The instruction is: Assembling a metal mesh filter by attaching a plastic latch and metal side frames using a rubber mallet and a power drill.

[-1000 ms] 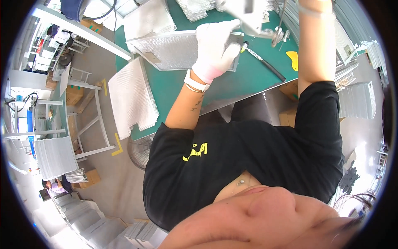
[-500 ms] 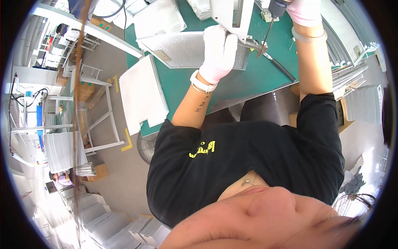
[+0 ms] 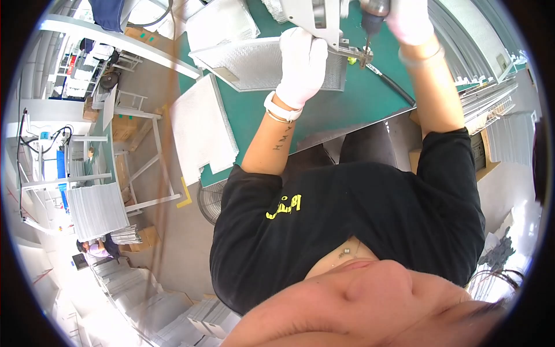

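Observation:
My left hand [image 3: 302,66], in a white glove, is closed on the lower edge of a white metal frame piece [image 3: 319,16] with a slot in it. A small metal bracket [image 3: 359,53] sticks out from that piece to the right. My right hand [image 3: 410,22], also gloved, holds a dark power screwdriver [image 3: 374,20], partly cut off by the top edge. Its long bit points down to the bracket's outer end; whether it touches I cannot tell. Behind my left hand lies a silvery mesh panel [image 3: 260,61] with a thin frame.
White flat panels [image 3: 199,124] lie on the green table [image 3: 341,115] at the left, with more [image 3: 222,26] at the back. A black rod-like tool [image 3: 393,87] lies near the table's front edge. Stacked panels [image 3: 503,139] stand at the right, a floor fan [image 3: 211,202] below.
My right hand and the screwdriver have moved left, and the bit now stands more upright over the bracket. The frame piece has shifted slightly up and left with my left hand.

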Action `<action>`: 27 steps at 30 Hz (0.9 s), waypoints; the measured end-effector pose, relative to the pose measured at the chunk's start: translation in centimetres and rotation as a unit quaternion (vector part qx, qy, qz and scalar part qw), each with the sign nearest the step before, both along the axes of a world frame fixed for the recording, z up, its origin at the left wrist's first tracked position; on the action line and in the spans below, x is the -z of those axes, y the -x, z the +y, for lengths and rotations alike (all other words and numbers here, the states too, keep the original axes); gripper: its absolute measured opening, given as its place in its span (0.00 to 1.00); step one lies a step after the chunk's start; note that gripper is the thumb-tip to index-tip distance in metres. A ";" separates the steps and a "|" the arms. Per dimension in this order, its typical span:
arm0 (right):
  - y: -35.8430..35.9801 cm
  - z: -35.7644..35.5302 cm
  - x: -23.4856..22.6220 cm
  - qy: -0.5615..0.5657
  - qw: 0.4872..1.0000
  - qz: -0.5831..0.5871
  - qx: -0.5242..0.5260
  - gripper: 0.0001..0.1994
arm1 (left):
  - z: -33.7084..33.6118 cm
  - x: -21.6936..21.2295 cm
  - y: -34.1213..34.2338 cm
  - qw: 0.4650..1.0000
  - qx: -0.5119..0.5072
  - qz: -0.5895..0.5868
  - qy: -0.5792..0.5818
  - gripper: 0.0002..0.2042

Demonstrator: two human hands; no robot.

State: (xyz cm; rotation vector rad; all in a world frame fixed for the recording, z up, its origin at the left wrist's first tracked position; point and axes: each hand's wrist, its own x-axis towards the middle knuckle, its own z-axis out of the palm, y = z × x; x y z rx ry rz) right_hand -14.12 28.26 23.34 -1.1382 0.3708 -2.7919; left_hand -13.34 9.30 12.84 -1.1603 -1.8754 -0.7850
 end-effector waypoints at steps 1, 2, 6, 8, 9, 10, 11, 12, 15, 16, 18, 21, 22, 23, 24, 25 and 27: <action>0.3 -0.6 0.8 0.007 0.999 0.035 0.015 0.19 | -0.2 0.0 0.2 0.999 0.015 -0.038 -0.010 0.13; 0.5 -0.8 1.3 0.013 0.997 0.070 0.030 0.18 | -0.3 0.1 0.4 0.996 0.030 -0.077 -0.020 0.14; -0.9 1.8 -2.8 -0.202 0.921 -0.038 0.331 0.17 | 0.2 0.2 0.2 0.991 0.043 -0.127 -0.027 0.13; -0.7 1.9 -5.0 -0.152 0.922 -0.083 0.345 0.17 | 0.3 0.0 0.6 0.996 0.035 -0.079 -0.019 0.14; -0.9 1.8 -4.7 -0.152 0.922 -0.083 0.346 0.17 | 0.4 0.2 0.6 0.996 0.035 -0.079 -0.019 0.14; -1.3 1.5 -3.9 -0.197 0.911 -0.025 0.361 0.17 | 0.6 0.6 0.5 1.000 0.011 -0.015 -0.021 0.14; -1.1 0.7 -2.7 -0.240 0.898 0.036 0.366 0.17 | 0.3 0.9 0.6 0.998 -0.021 0.049 -0.023 0.15; 0.0 -0.6 -0.7 0.008 0.999 -0.006 0.034 0.19 | 0.1 0.8 0.7 0.998 -0.023 0.051 -0.020 0.15; 0.0 0.4 1.1 -0.222 0.911 -0.062 0.343 0.21 | -0.4 0.3 0.8 0.998 0.024 -0.061 -0.020 0.15; 1.0 0.6 0.8 -0.088 0.985 -0.047 0.144 0.21 | -0.3 -0.1 0.4 0.998 0.019 -0.051 -0.012 0.14; -0.5 1.6 -2.0 -0.186 0.918 -0.085 0.341 0.18 | 0.5 0.0 0.2 0.998 0.032 -0.050 -0.003 0.13; -0.1 1.9 -4.2 -0.155 0.927 -0.097 0.326 0.17 | 0.4 0.4 1.0 1.000 0.003 -0.025 -0.010 0.13; 0.0 1.8 -3.4 -0.154 0.926 -0.096 0.330 0.17 | 0.8 1.0 1.3 0.999 -0.007 0.045 -0.020 0.13; 0.4 1.4 -1.5 -0.060 0.980 -0.054 0.180 0.18 | 1.1 1.4 1.6 0.993 -0.017 0.114 -0.032 0.12; 1.5 0.3 0.8 0.038 0.999 -0.010 0.006 0.18 | 0.4 1.2 1.7 0.992 -0.028 0.116 -0.027 0.12; 1.8 -0.2 2.2 0.055 0.998 0.001 0.000 0.21 | 0.0 0.8 1.6 0.998 -0.009 0.062 -0.002 0.11; 2.8 0.6 3.6 0.079 0.996 0.026 -0.025 0.22 | -0.1 0.7 1.4 1.000 0.012 0.007 0.025 0.10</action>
